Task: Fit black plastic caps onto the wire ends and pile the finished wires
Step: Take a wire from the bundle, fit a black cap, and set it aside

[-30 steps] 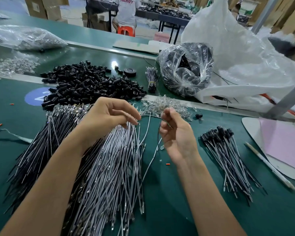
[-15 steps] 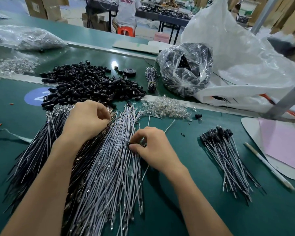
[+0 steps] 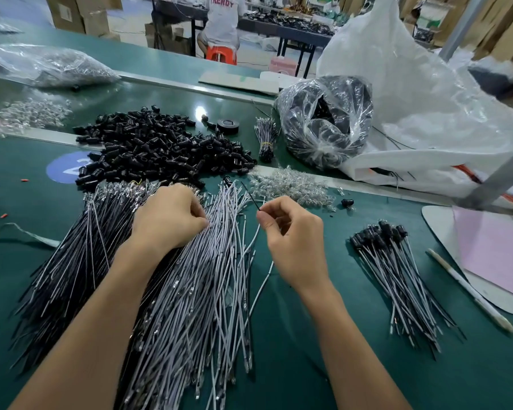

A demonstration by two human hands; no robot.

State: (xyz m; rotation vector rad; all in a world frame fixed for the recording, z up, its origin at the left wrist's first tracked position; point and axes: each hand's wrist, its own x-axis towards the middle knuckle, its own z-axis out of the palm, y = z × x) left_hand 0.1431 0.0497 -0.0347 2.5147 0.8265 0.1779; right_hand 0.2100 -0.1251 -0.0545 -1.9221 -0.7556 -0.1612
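Note:
A big heap of loose black plastic caps point(image 3: 160, 149) lies at the back of the green table. In front of it spread uncapped wires: a black bundle point(image 3: 71, 267) on the left and a grey-white bundle point(image 3: 196, 306) in the middle. My left hand point(image 3: 168, 217) rests curled on the wire tops, fingertips down among them; what it holds is hidden. My right hand point(image 3: 290, 241) pinches a thin black wire point(image 3: 251, 196) between thumb and forefinger, lifted just right of the grey bundle. The pile of finished capped wires point(image 3: 397, 273) lies to the right.
Clear small parts point(image 3: 290, 184) lie behind my right hand, with a lone cap point(image 3: 347, 202) beside them. A clear bag of black parts point(image 3: 326, 119) and a large white bag point(image 3: 427, 99) stand at the back right. A pink sheet point(image 3: 495, 253) and a white pen point(image 3: 471, 291) lie right.
My right hand has lifted off the grey bundle and moved right, pulling out a thin black wire. My left hand has shifted right and lower onto the wire tops.

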